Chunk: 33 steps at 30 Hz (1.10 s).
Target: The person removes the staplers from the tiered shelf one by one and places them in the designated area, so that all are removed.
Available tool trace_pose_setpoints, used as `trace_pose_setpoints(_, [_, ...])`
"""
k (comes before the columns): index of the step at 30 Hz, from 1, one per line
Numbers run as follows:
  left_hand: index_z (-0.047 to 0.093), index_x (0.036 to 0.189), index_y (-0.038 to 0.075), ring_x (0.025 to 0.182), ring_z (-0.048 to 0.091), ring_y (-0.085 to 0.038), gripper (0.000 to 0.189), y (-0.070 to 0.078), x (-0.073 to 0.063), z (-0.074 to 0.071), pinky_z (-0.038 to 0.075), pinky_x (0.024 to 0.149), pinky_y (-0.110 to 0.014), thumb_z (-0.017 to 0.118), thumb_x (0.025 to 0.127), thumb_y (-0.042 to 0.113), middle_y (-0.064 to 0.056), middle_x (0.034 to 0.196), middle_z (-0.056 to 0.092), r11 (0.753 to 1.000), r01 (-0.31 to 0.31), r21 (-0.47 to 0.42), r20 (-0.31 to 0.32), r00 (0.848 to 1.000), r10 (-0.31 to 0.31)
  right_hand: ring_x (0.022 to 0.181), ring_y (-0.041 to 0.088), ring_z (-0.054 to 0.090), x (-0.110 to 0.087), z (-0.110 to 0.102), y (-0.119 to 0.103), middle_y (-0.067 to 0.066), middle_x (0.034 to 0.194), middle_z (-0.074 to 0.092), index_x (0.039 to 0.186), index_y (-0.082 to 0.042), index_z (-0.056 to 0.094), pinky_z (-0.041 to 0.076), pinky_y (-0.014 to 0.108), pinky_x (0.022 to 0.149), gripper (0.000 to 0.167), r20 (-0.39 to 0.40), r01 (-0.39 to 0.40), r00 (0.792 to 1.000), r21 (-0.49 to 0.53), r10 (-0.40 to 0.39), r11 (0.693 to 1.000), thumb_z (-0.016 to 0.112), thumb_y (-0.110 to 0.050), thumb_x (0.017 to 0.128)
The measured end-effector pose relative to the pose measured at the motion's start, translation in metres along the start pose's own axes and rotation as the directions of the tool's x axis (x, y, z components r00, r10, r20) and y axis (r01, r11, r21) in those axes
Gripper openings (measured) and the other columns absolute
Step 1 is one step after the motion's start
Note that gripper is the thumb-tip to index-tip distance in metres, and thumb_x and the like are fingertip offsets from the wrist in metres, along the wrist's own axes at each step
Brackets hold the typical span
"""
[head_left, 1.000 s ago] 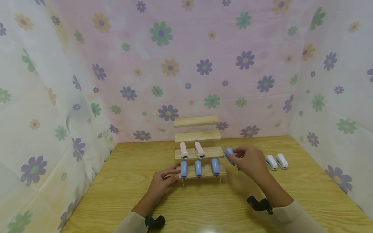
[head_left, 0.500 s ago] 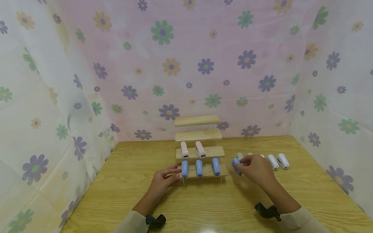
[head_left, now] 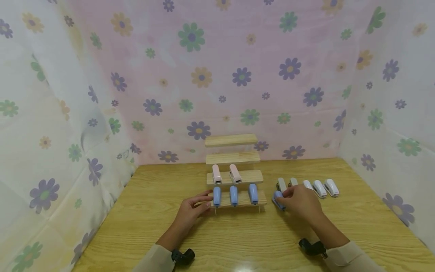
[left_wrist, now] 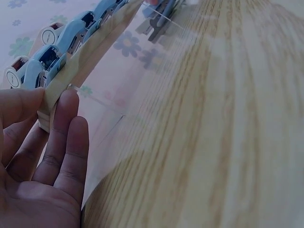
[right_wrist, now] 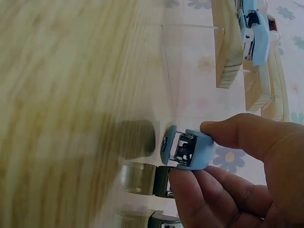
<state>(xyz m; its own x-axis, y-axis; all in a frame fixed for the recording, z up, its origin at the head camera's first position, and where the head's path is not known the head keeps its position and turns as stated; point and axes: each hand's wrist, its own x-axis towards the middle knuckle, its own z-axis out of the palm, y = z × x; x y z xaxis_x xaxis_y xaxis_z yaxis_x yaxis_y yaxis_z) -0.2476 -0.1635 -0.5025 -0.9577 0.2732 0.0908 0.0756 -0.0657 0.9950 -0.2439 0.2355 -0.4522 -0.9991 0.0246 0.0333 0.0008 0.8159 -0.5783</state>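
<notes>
My left hand pinches the left end of the bottom board of a stepped wooden display rack; in the left wrist view, thumb and fingers lie on either side of that board. Three blue mini staplers sit in a row on the bottom tier. Two pink mini staplers stand on the tier above. My right hand holds another blue stapler between thumb and fingers, right of the rack and low over the table. Whether that stapler touches the wood, I cannot tell.
Behind my right hand stand two grey-green staplers, the second partly hidden by the fingers. White staplers line up farther right. The rack's upper two boards are bare. Flowered cloth encloses the wooden table at back and sides.
My right hand has carried the blue stapler away from the rack, rightward and down toward the table. My left hand stays at the rack's end.
</notes>
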Motion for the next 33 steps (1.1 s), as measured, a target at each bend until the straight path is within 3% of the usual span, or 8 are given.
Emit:
trace_pose_setpoints(3, [0.071, 0.126, -0.006, 0.119, 0.070, -0.023, 0.033, 0.001, 0.000, 0.000, 0.064, 0.092, -0.038, 0.072, 0.098, 0.012, -0.015, 0.159, 0.048, 1.000, -0.002, 0.000, 0.003, 1.000, 0.002, 0.074, 0.014, 0.067, -0.001, 0.003, 0.001, -0.001, 0.092, 0.078, 0.100, -0.013, 0.081, 0.053, 0.031, 0.055, 0.036, 0.002, -0.008, 1.000, 0.003, 0.008, 1.000, 0.083, -0.045, 0.084])
trace_pose_setpoints(13, [0.070, 0.127, -0.006, 0.104, 0.075, -0.018, 0.032, 0.001, 0.000, -0.002, 0.064, 0.092, -0.038, 0.070, 0.099, 0.011, -0.012, 0.160, 0.047, 1.000, 0.012, 0.006, -0.002, 1.000, -0.012, 0.070, 0.012, 0.067, -0.002, 0.007, -0.002, 0.001, 0.087, 0.077, 0.092, -0.010, 0.081, 0.057, 0.030, 0.058, 0.029, -0.008, 0.093, 0.996, 0.071, -0.092, 0.993, 0.088, -0.036, 0.083])
trace_pose_setpoints(25, [0.071, 0.126, -0.004, 0.128, 0.064, -0.026, 0.031, 0.002, -0.001, -0.002, 0.063, 0.094, -0.038, 0.070, 0.099, 0.011, -0.010, 0.159, 0.048, 1.000, 0.013, 0.021, -0.001, 1.000, -0.013, 0.072, 0.012, 0.068, 0.001, 0.011, -0.001, 0.001, 0.087, 0.078, 0.093, -0.009, 0.081, 0.057, 0.030, 0.060, 0.031, -0.001, 0.105, 0.994, 0.080, -0.105, 0.991, 0.089, -0.037, 0.081])
trace_pose_setpoints(33, [0.072, 0.126, -0.004, 0.122, 0.068, -0.023, 0.030, 0.001, 0.000, 0.000, 0.064, 0.093, -0.037, 0.070, 0.099, 0.009, -0.012, 0.159, 0.048, 1.000, 0.021, 0.020, -0.011, 1.000, -0.020, 0.072, 0.013, 0.068, -0.001, 0.009, -0.003, 0.003, 0.086, 0.077, 0.095, -0.007, 0.079, 0.057, 0.030, 0.059, 0.034, 0.008, 0.081, 0.997, 0.072, -0.081, 0.994, 0.089, -0.036, 0.082])
